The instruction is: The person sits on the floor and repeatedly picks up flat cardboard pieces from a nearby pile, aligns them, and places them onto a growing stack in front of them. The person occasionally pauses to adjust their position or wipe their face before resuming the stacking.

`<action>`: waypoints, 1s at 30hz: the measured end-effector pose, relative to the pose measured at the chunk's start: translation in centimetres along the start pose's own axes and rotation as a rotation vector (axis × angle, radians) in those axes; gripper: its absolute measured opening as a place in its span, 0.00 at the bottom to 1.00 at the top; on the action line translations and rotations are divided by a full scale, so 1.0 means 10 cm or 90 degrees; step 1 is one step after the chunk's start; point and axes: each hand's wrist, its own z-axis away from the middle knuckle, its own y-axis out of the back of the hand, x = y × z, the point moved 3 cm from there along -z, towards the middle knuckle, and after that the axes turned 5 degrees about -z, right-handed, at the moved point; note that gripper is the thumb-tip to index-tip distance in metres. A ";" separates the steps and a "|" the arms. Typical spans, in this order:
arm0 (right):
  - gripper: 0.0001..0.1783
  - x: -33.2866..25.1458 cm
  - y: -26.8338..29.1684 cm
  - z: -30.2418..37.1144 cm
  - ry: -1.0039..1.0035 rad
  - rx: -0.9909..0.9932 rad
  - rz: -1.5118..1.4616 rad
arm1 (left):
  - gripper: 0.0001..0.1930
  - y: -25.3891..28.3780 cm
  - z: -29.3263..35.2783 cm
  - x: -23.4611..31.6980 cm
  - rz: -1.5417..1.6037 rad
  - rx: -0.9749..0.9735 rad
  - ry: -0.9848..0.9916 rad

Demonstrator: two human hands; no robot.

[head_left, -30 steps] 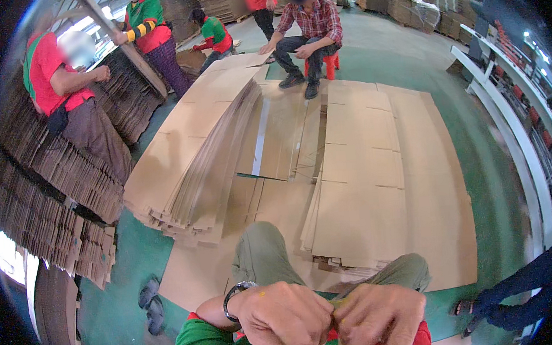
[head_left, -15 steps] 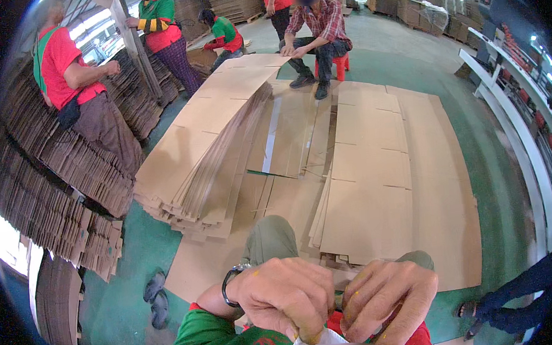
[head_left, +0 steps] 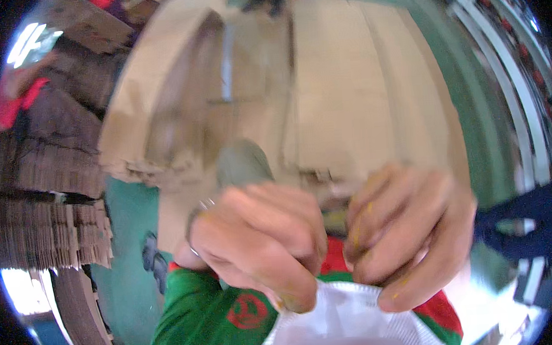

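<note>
Filling the lower centre of the head view, both hands are raised close to the camera and blurred. The left hand (head_left: 261,243) and right hand (head_left: 406,234) are held side by side, nearly touching, w/ fingers curled down and pinched shut on the upper edge of a white ribbed item (head_left: 345,326) at the bottom edge; what it is cannot be told, as only its top part is seen. Yellowish smears are seen on the fingertips (head_left: 294,301) of both hands. A thin metal bracelet (head_left: 196,218) is worn at the left wrist. A green and red shirt (head_left: 215,315) is seen below the hands, and a grey-green trouser knee (head_left: 243,165) just above the left hand. Beyond the knee, flat cardboard sheets (head_left: 359,91) are spread on the green floor (head_left: 123,207), w/ a slanted pile of sheets (head_left: 159,129) to their left. Stacks of folded cardboard (head_left: 44,205) are stood along the left side, and a person in a red top (head_left: 10,106) is partly seen by them, badly blurred. A dark sandal (head_left: 152,259) lies on the floor near the left wrist. White rails (head_left: 505,95) are curved along the right side, approx. parallel to the sheets.
</note>
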 end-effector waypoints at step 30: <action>0.21 0.77 0.67 4.14 -1.158 0.226 0.594 | 0.08 -0.67 0.16 -0.71 0.481 0.154 0.155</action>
